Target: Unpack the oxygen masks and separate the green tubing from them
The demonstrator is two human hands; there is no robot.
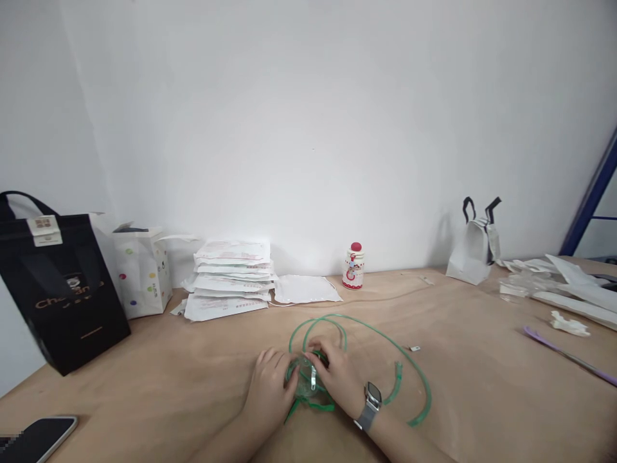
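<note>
A clear oxygen mask [303, 384] with a metal nose strip [313, 378] lies on the table between my hands. My left hand [270, 381] is closed on its left edge, thumb towards the middle. Curled over its upper right side is my right hand [336, 372], fingers at the rim; a watch is on that wrist. Green tubing [380, 335] loops out behind the mask and round to the right, with one connector end [398, 370] near the watch. A green elastic strap [321, 406] sticks out below the mask. Part of the mask is hidden by my fingers.
Stacked paper packets [231, 276] and a white sheet [308, 289] lie by the wall. A bottle [353, 270] stands behind the tubing. Bags [72, 289] and a phone [43, 437] are left; wrappers [573, 283] and a purple stick [569, 355] right.
</note>
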